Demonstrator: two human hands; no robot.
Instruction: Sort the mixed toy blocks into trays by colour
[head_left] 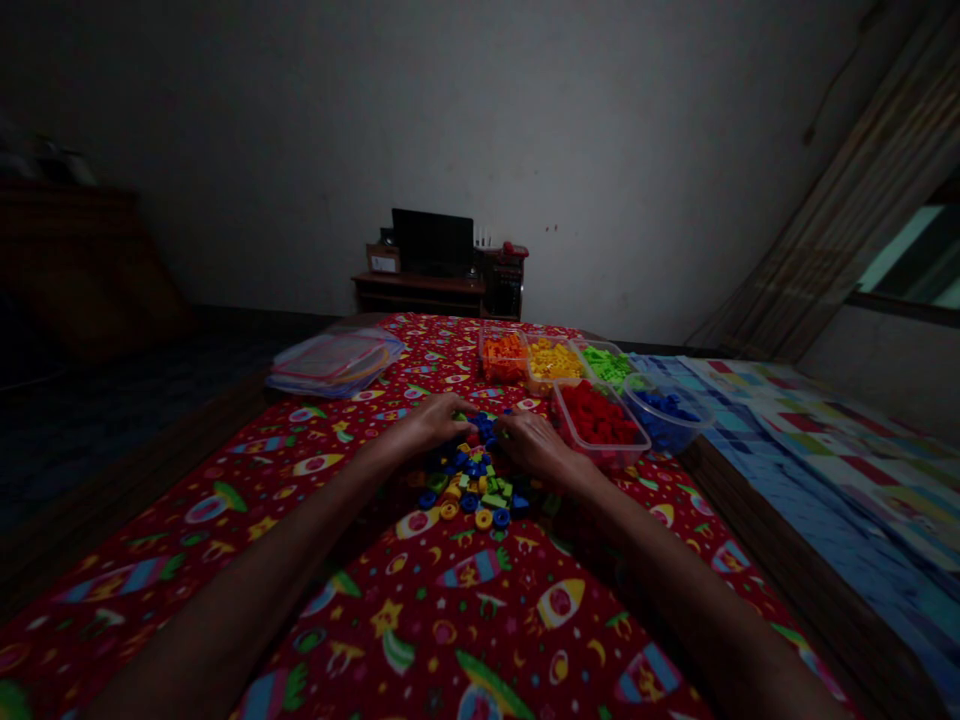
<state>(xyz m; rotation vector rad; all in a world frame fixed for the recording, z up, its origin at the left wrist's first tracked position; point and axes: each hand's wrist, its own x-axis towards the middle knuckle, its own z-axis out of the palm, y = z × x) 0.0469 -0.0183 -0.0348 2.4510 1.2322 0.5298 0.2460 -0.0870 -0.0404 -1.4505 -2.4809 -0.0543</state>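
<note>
A loose pile of small plastic toy pieces (474, 470), blue, yellow and green, lies on the red patterned cloth (315, 580). Several round wheel-like pieces (484, 519) sit along its near edge. At the far left of the pile is my left hand (439, 420), its fingers bent inward and closed beside the blue pieces (486, 428). My right hand (534, 440) reaches in from the other side with curled fingers at those same blue pieces. Whatever either hand pinches is too small and dark to name.
Beyond my right hand stand clear tubs of red (596, 412), blue (666, 405), orange (504, 358), yellow (555, 360) and green pieces (607, 366). Stacked plastic lids (334, 358) lie at the far left. A monitor (433, 240) stands on a desk by the wall.
</note>
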